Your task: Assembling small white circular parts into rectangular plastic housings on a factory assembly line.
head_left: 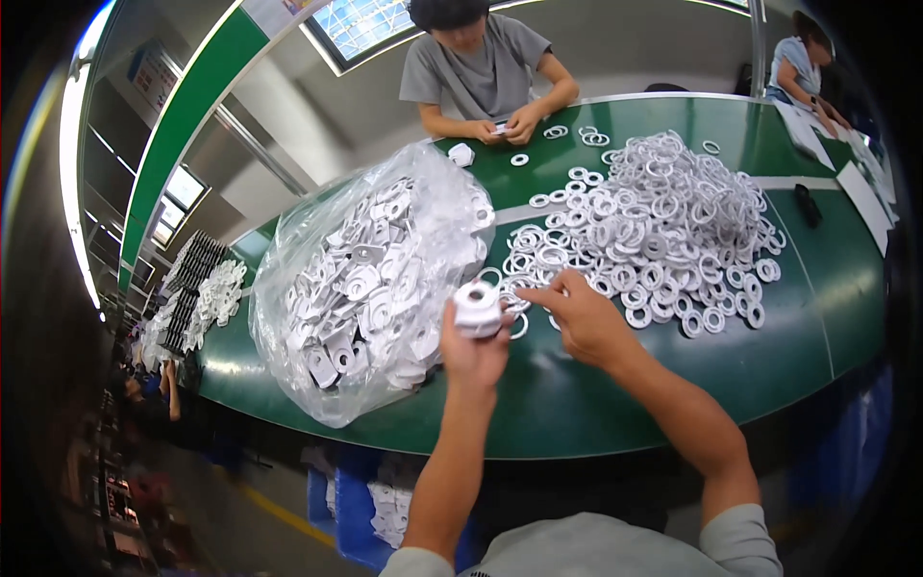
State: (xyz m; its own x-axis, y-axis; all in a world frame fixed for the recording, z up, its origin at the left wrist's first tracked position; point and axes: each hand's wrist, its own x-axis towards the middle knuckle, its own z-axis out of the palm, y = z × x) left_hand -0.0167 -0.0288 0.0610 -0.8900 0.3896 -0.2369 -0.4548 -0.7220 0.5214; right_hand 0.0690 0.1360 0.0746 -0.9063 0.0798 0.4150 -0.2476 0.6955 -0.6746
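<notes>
My left hand (473,356) grips a white plastic housing (478,306) with a round hole in its top, held up over the table's near side. To its right, my right hand (582,317) has its index finger stretched toward the left hand, at the near edge of the ring pile. Close to that fingertip lie loose white rings (519,327); whether the finger touches one I cannot tell. The big heap of white rings (663,212) spreads beyond my right hand. On the left, a clear plastic bag (332,409) is full of similar white housings (365,279).
Across the green table (615,404) a person in a grey shirt (481,77) handles a small white part. Another person (798,67) works at the far right. A black object (808,205) lies right of the heap. Blue bins (358,519) stand below the table edge.
</notes>
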